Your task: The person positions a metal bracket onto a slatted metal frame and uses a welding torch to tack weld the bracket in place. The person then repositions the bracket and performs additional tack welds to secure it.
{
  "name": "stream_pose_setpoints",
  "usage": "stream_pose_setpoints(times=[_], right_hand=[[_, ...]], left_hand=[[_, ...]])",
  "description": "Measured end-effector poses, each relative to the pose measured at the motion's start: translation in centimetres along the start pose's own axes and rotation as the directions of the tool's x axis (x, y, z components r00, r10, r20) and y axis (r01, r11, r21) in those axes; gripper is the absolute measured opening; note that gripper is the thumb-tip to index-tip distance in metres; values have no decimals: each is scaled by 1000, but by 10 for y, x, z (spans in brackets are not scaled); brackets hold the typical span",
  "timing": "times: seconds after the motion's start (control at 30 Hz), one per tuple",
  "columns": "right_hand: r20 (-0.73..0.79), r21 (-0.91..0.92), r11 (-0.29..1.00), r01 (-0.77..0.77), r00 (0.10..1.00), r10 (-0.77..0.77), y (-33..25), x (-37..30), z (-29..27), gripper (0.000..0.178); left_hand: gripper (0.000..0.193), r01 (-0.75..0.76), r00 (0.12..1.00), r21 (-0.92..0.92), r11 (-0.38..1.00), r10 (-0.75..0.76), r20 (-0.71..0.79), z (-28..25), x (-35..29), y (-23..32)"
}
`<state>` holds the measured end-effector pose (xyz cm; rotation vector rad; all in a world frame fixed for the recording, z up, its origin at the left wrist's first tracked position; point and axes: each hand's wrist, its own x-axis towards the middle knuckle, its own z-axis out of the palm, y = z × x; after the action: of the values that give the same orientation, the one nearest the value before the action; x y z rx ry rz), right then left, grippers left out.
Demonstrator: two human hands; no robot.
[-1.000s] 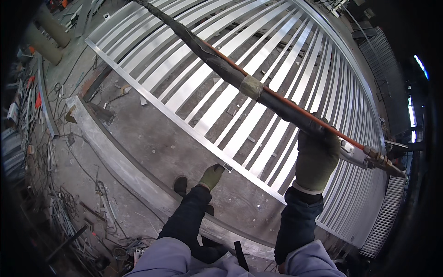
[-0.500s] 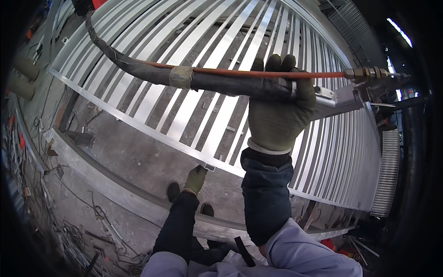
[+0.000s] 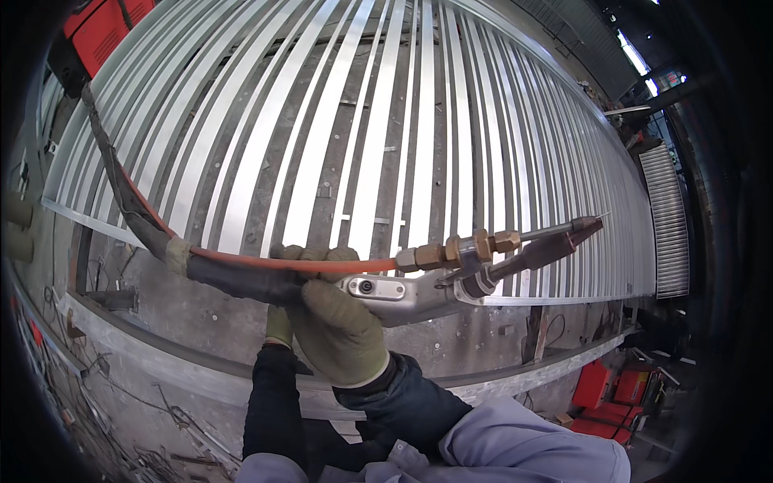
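A welding torch (image 3: 407, 296) with a silver body, brass fittings and a dark nozzle is in my gloved right hand (image 3: 342, 334). Its fingers wrap the black sleeved handle, and the nozzle points right, over the slats. An orange hose (image 3: 338, 266) runs along the torch and back with the dark cable (image 3: 133, 201). Beneath lies a large frame of bright metal slats (image 3: 423, 185). My gloved left hand (image 3: 278, 326) is low beside the frame's near edge, mostly behind the right hand; its fingers are hidden, so I cannot tell what it touches.
A long metal beam (image 3: 201, 348) crosses in front of me. A red machine (image 3: 105, 36) stands at the far left, and red cases (image 3: 592, 385) sit at the lower right. A ribbed panel (image 3: 667, 233) is at the right. Loose wires and scraps litter the left floor.
My right hand has come nearer and to the left with the torch, so the whole nozzle shows. It now covers much of the left hand. The view has shifted over the frame.
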<state>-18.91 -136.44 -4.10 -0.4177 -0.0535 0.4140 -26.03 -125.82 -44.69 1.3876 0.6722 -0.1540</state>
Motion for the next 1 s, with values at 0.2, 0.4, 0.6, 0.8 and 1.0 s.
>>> stream_pose_setpoints(times=[0.2,0.4,0.6,0.8,1.0], right_hand=[[-37,-135,991,15,999,-20,-18,-9,5,32],[128,-974,144,177,946,-298,-24,48,-36,36],[-77,-501,865,38,993,-89,-25,89,-72,46],[69,-964,230,134,961,-269,19,135,-110,43],[-418,-682,701,-211,898,-137,29,161,-230,29]], left_hand=[[60,37,999,-55,998,-36,15,6,-22,25],[56,66,998,25,998,-66,14,7,-48,77],[57,89,995,-2,996,-89,47,6,-53,83],[46,47,999,42,998,-47,-7,18,-55,80],[45,244,965,10,970,-244,98,11,-63,121]])
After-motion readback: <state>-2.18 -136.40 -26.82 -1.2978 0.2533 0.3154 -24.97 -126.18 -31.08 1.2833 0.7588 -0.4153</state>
